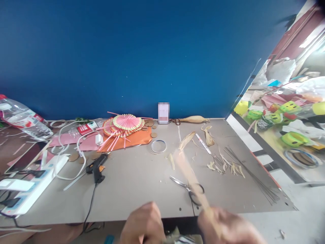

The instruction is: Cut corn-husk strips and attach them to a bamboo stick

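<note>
My right hand [225, 223], smeared by motion, is closed at the table's front edge on a long, pale strip of dried husk [190, 176]. The strip slants up and left from the fist, passing over the black handles of the scissors [181, 183]. My left hand [144, 223] is curled closed just off the front edge; whatever lies inside it is hidden. Beyond the strip's far end lies another dried husk piece [187, 140], with a white marker pen [203, 143] beside it. Husk scraps [224, 166] are scattered to the right.
At left are a black glue gun [96, 167], a white power strip [38, 186] with cables, and a plastic bottle [25, 118]. Pink paper fans [128, 123] rest on orange sheet [142, 139]. Several thin wires [254, 176] lie right. A blue panel [152, 61] stands behind.
</note>
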Demonstrator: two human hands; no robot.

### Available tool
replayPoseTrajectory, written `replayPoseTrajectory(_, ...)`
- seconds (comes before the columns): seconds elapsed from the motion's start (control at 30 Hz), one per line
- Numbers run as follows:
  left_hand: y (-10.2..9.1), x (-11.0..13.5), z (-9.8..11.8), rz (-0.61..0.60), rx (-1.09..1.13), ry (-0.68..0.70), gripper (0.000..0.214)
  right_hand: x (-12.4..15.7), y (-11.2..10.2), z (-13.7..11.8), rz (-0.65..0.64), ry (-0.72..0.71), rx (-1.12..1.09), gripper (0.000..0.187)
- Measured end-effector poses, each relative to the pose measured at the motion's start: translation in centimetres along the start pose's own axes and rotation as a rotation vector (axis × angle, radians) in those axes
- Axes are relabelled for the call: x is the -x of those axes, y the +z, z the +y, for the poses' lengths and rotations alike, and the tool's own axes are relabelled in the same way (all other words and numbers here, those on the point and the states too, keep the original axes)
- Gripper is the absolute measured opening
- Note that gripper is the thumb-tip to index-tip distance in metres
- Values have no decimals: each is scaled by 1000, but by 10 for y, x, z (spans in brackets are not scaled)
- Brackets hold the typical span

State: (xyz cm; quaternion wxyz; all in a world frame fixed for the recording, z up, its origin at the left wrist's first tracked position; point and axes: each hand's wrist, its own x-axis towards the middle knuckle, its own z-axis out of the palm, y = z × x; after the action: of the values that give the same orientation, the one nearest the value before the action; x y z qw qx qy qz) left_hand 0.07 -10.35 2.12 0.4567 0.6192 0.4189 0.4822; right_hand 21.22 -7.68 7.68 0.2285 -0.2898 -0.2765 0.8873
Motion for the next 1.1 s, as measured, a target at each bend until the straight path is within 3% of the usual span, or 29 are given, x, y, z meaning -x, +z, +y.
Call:
replayPoseTrajectory(0.03,0,-7,-2,37,28,-29,30,-5,-3,-6,90,-92,-55,32)
replayPoseTrajectory(0.07,2,-15,-4,146,118,-145,28,-14,-7,-11,176,-176,-86,32)
replayPoseTrajectory(0.13,8,-32,-10,277,268,-311,21,-37,-16,-13,359,-256,11,27)
replayPoseTrajectory(0.3,22,-64,-26,261,265,-362,25,-85,-35,2,410,-318,373,23)
replayPoseTrajectory(0.53,15,-86,-44,195,138,-327,25,-89,-40,-10,458,-411,976,13)
replayPoseTrajectory(0.67,16,-97,-52,171,103,-296,24,-94,-42,-19,533,-432,1182,17)
replayPoseTrajectory(0.83,20,-110,-55,140,70,-260,26,-109,-51,-26,636,-467,1233,26)
replayPoseTrajectory(1.1,24,-129,-63,152,176,-293,29,-130,-73,-31,727,-529,1055,32)
